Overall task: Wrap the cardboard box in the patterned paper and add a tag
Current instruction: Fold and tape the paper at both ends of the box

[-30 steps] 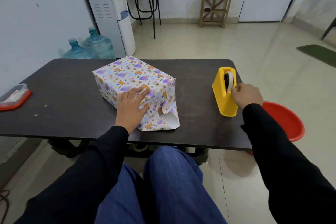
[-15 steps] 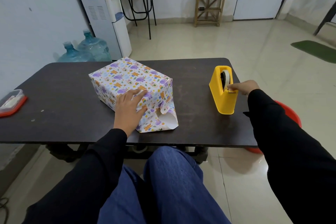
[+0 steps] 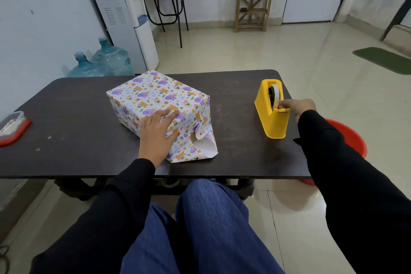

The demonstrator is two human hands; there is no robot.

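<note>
2 hands were at work. The left hand (image 3: 155, 133) lay flat, fingers straight and a little apart, pressing the paper (image 3: 142, 91) onto the box (image 3: 155, 98) at mid-table (image 3: 77, 118). The right hand (image 3: 298, 107) was at the tape dispenser (image 3: 270, 118), fingers bunched at the cutter. I could not tell whether they pinched tape. I judged this the taping step: draw 1 strip, tear it, seal the seam, then fold the open end (image 3: 204, 147). I saw no tag, and the box's far end was hidden.
</note>
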